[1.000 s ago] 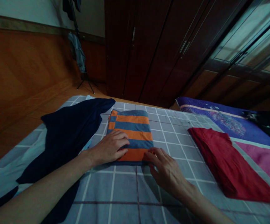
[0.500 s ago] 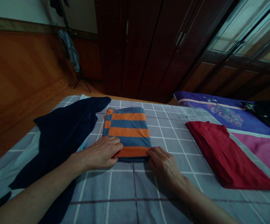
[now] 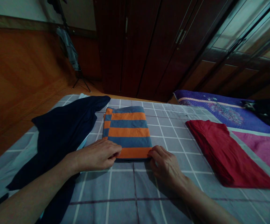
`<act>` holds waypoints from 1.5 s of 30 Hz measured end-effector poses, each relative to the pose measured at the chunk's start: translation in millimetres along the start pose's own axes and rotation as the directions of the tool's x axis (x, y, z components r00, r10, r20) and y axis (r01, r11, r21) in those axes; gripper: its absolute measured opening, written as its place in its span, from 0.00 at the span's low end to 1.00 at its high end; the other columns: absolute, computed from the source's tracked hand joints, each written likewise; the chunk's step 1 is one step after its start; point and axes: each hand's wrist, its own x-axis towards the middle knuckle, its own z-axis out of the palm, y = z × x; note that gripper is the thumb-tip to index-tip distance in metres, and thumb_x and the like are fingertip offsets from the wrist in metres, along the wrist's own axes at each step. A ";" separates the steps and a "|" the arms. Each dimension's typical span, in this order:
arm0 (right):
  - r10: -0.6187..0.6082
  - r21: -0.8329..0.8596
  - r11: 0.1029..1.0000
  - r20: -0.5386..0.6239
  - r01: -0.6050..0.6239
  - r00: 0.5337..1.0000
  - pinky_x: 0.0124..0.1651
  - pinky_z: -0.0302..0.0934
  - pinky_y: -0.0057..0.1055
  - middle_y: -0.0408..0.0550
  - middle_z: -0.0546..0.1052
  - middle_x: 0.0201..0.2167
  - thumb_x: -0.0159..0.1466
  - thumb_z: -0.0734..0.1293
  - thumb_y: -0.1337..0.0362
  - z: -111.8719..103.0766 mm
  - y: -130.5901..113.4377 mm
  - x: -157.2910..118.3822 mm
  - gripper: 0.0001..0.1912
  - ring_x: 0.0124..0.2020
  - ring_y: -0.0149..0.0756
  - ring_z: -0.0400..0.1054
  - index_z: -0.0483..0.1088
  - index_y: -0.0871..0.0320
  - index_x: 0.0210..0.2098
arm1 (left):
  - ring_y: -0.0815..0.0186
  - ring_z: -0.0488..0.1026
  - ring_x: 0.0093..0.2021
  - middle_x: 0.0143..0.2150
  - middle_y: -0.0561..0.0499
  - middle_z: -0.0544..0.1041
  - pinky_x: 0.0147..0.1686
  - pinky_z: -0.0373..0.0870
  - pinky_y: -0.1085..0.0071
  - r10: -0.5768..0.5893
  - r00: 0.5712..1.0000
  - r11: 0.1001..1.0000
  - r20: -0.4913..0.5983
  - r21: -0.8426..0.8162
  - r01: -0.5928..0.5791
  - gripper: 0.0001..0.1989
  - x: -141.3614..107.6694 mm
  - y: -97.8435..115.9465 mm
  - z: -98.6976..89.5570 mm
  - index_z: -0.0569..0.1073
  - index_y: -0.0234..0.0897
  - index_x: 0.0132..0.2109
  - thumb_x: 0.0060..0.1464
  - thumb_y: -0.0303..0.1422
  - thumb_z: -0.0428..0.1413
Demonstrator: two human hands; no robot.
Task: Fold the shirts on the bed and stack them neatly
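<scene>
A folded garment (image 3: 130, 132) with orange and blue-grey stripes lies flat in a neat rectangle on the bed; its exact kind is hidden by the folds. My left hand (image 3: 101, 154) is closed at the near left corner, with thumb and fingers pinching the cloth. At the opposite near corner, the fingertips of my right hand (image 3: 164, 161) are also pressed together on the edge. Between the hands, a dark strip of fabric shows beneath the lowest orange stripe.
Dark navy clothing (image 3: 67, 124) is heaped over light blue cloth (image 3: 22, 158) on the left. A folded red garment (image 3: 219, 152) lies to the right on the grey checked sheet (image 3: 123, 189). Beyond are a purple bedspread (image 3: 195, 97), a dark wardrobe (image 3: 139, 46) and a stand (image 3: 82, 79).
My left hand has shifted slightly left, its fingers curling in from lying over the cloth to a pinch at the corner. The right hand has barely moved.
</scene>
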 end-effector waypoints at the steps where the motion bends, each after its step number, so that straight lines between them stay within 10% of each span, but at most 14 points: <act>1: 0.008 0.001 1.000 0.023 -0.008 1.000 0.31 0.54 0.30 0.49 0.70 0.30 0.56 0.58 0.77 0.4 -0.1 -0.3 0.11 0.31 0.36 0.63 0.69 0.61 0.31 | 0.69 0.66 0.30 0.29 0.56 0.70 0.36 0.58 0.70 0.002 1.000 1.000 0.009 0.003 -0.002 0.06 0.1 0.4 0.9 0.63 0.37 0.30 0.51 0.23 0.46; 8: 0.019 0.040 0.999 0.063 -0.021 0.998 0.32 0.52 0.31 0.48 0.69 0.30 0.53 0.60 0.76 -8.1 -4.1 1.4 0.09 0.32 0.37 0.62 0.68 0.60 0.31 | 0.70 0.67 0.28 0.27 0.57 0.71 0.32 0.60 0.72 0.005 1.000 1.000 0.023 -0.030 -0.005 0.05 3.4 3.1 0.2 0.66 0.37 0.29 0.52 0.26 0.50; 15: -0.039 0.112 0.993 -0.047 0.044 0.998 0.32 0.52 0.30 0.47 0.68 0.27 0.61 0.60 0.70 -15.6 -10.8 20.4 0.07 0.31 0.35 0.61 0.67 0.60 0.27 | 0.59 0.66 0.56 0.53 0.45 0.72 0.56 0.59 0.62 0.000 0.894 0.991 -0.448 0.118 0.059 0.13 23.7 -6.1 25.6 0.70 0.35 0.51 0.62 0.33 0.48; 25: -0.029 0.013 1.000 0.057 0.028 0.998 0.39 0.58 0.34 0.51 0.72 0.34 0.62 0.64 0.65 -17.2 -4.6 37.3 0.05 0.38 0.41 0.63 0.71 0.60 0.35 | 0.45 0.30 0.68 0.70 0.38 0.39 0.64 0.40 0.47 -0.246 0.949 0.941 -0.197 0.187 0.283 0.42 23.2 -19.0 38.6 0.49 0.38 0.68 0.54 0.57 0.46; 29: -0.147 0.024 0.989 0.113 0.145 0.983 0.51 0.59 0.40 0.56 0.70 0.47 0.62 0.65 0.59 -4.6 6.5 70.7 0.17 0.49 0.45 0.62 0.68 0.61 0.48 | 0.45 0.27 0.68 0.70 0.39 0.35 0.63 0.39 0.46 -0.291 0.942 0.933 -0.169 0.166 0.318 0.43 23.6 -16.1 37.5 0.47 0.40 0.69 0.54 0.58 0.46; 45: 0.155 -0.206 0.970 0.126 -0.127 0.980 0.64 0.40 0.49 0.63 0.52 0.65 0.66 0.53 0.43 51.0 24.5 143.5 0.39 0.66 0.56 0.43 0.52 0.67 0.65 | 0.44 0.26 0.67 0.70 0.39 0.34 0.63 0.38 0.44 -0.315 0.938 0.939 -0.148 0.094 0.330 0.43 24.0 -11.9 34.1 0.47 0.40 0.69 0.54 0.57 0.48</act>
